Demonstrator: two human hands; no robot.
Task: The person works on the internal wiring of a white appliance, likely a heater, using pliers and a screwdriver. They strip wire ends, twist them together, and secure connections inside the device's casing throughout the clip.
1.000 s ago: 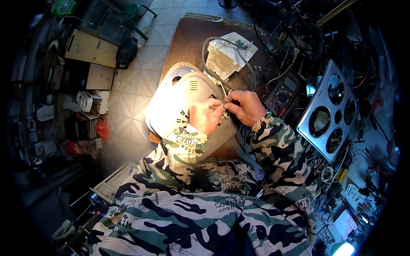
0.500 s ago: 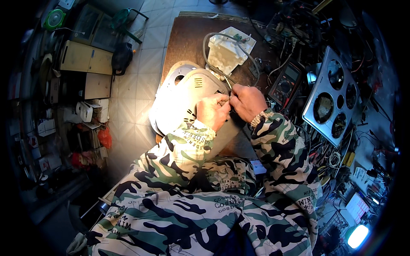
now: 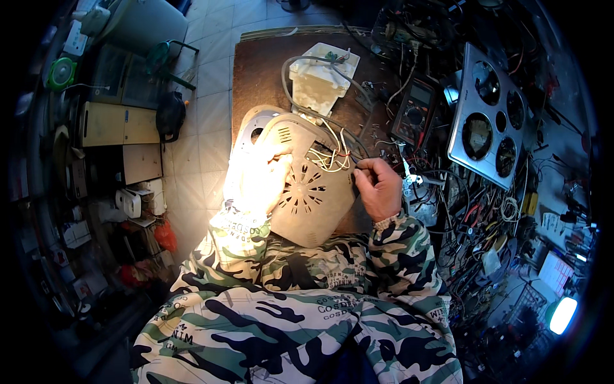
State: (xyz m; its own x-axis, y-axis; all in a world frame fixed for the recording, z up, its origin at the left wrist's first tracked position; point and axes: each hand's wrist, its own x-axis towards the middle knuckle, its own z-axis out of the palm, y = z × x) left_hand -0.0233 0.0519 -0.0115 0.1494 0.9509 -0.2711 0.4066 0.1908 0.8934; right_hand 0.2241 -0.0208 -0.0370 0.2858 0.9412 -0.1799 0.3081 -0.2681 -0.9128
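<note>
A beige vented metal panel (image 3: 314,221), with a round pattern of slots, lies at the front of the brown table. Loose white wires (image 3: 336,159) loop out of an opening near its right side. My left hand (image 3: 267,182) is closed over the panel's left part, its fingers curled; strong light washes it out and hides what it holds. Beside the panel's right edge, my right hand (image 3: 381,187) is closed in a pinch; anything between thumb and finger is too small to make out. A grey cable (image 3: 288,89) curves round a white plastic box (image 3: 314,86) behind the panel and runs toward my right hand.
The brown tabletop (image 3: 259,64) carries a multimeter (image 3: 414,110) at the right. A metal cooktop plate (image 3: 465,105) with round holes leans beyond it, over a tangle of cables and tools. A green stool (image 3: 182,81) stands on the tiled floor at the far left.
My hands have moved apart from the panel's opening, the left one to the left, the right one down and to the right. The white wires and round slot pattern now show.
</note>
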